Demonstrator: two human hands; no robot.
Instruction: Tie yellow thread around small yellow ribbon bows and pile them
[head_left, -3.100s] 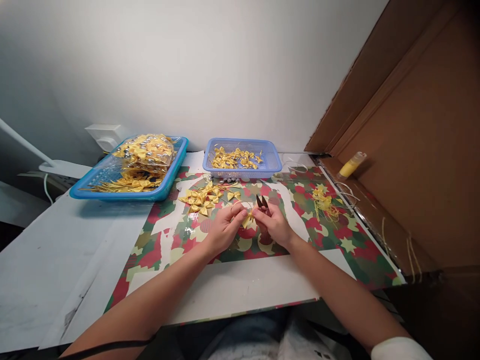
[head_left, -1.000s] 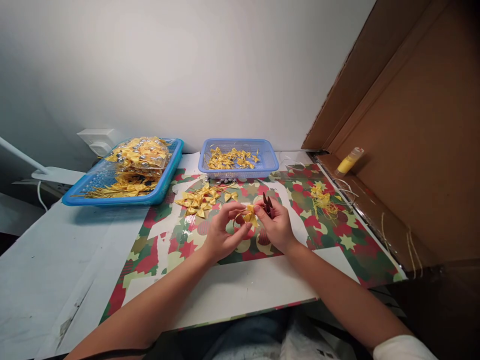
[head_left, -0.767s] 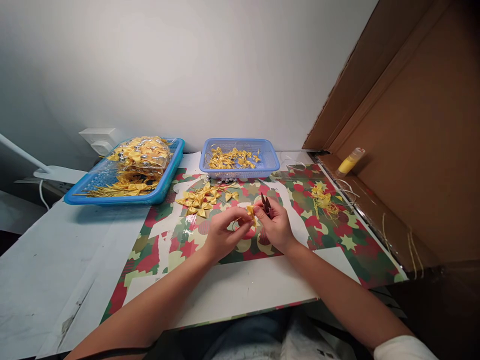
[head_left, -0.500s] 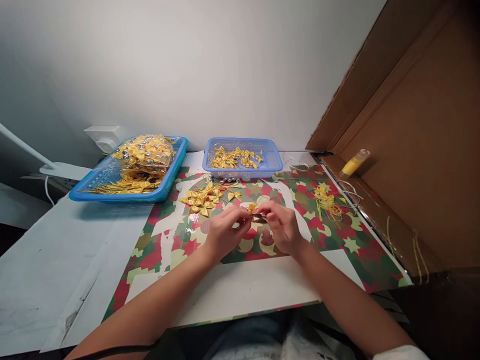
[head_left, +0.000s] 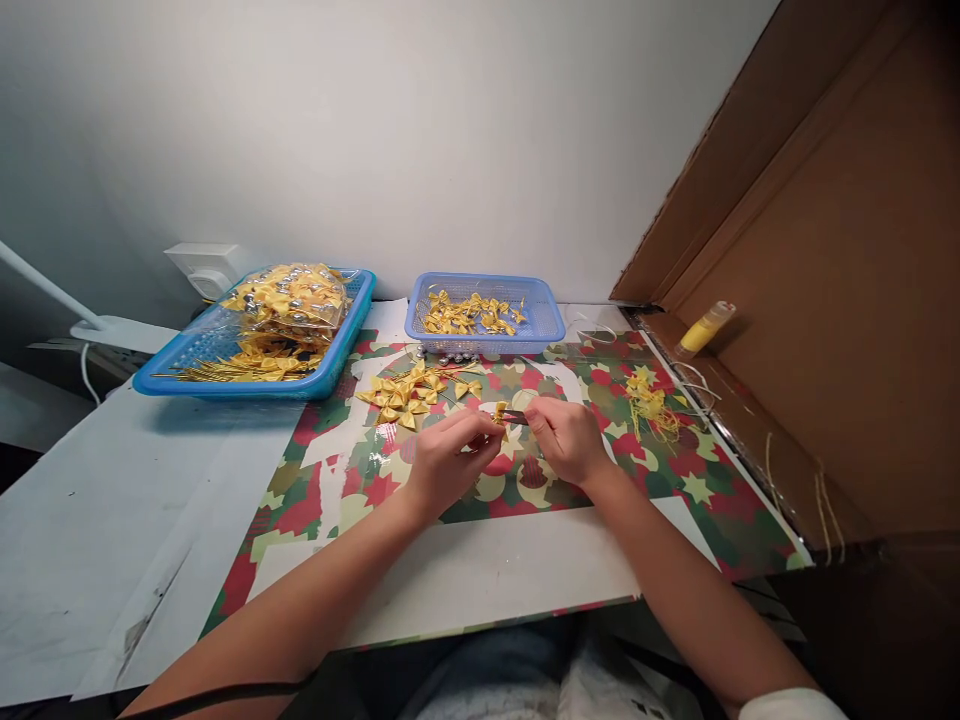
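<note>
In the head view, my left hand [head_left: 454, 452] pinches a small yellow ribbon bow [head_left: 499, 411] between thumb and fingertips. My right hand [head_left: 568, 438] is closed around what look like small dark thread snips [head_left: 514, 416], whose slim tip points left and meets the bow. Most of the tool is hidden in the fingers. Just beyond my left hand lies a loose pile of yellow bows [head_left: 409, 392] with thin stems. To the right of my right hand is a tangle of yellow thread ends [head_left: 651, 400].
A blue-violet basket [head_left: 486, 345] at the wall holds more bows, with silver beads [head_left: 454, 357] before it. At left, a blue tray [head_left: 225, 388] carries bagged and stemmed bows. A yellow-filled bottle [head_left: 705, 328] stands by the cardboard wall [head_left: 832, 300] on the right.
The snips have turned, and their tip now reaches left to the bow. My right hand has shifted slightly and closed more. The bow sits more upright in my left fingers.
</note>
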